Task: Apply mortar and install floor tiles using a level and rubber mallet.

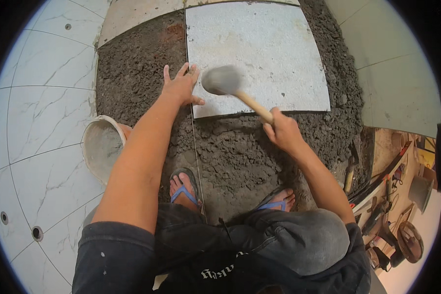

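My right hand (281,130) grips the wooden handle of a rubber mallet (223,81), whose blurred grey head hangs over the near left part of a large grey floor tile (269,54). My left hand (181,85) lies flat with fingers spread on the dark mortar bed (235,147), its fingertips touching the tile's near left corner. The tile rests on the mortar. I squat with both feet in blue sandals (183,191) on the mortar.
A white bucket (100,147) with grey residue stands left of my left arm. White marbled tiles (39,122) are laid on the left and pale tiles at the right. A thin string line (197,161) runs along the tile's left edge. Tools lie jumbled at the lower right (392,220).
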Available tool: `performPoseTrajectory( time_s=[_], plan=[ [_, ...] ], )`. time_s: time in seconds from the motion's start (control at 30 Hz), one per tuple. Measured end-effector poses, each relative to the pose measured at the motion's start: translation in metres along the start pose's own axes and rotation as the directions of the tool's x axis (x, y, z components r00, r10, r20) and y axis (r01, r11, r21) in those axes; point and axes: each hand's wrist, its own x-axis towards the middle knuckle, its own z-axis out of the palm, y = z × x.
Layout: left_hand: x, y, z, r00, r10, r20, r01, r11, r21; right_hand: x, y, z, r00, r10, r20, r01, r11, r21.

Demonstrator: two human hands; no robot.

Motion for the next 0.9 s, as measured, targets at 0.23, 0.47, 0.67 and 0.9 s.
performPoseTrajectory(
  time_s=[0.23, 0.47, 0.67, 0.9],
  plan=[
    [0.002, 0.002, 0.002, 1.0, 0.019, 0.02, -0.018, 0.999, -0.051, -0.017, 0.011, 0.0, 0.974, 0.201, 0.101, -0.181, 0.968, -0.173],
    [-0.001, 0.003, -0.001, 0.999, 0.026, -0.022, -0.026, 0.999, -0.032, 0.027, -0.027, -0.023, 0.911, 0.363, 0.193, -0.335, 0.928, -0.163],
    [0.002, 0.002, -0.012, 1.0, 0.009, 0.015, -0.008, 0.999, -0.035, 0.085, -0.078, -0.06, 0.936, -0.003, -0.351, 0.225, 0.772, 0.594],
    [0.003, 0.003, -0.019, 0.997, 0.0, 0.073, -0.001, 1.0, 0.007, 0.096, -0.006, 0.02, 0.943, -0.2, -0.265, 0.198, 0.98, -0.034]
  ],
)
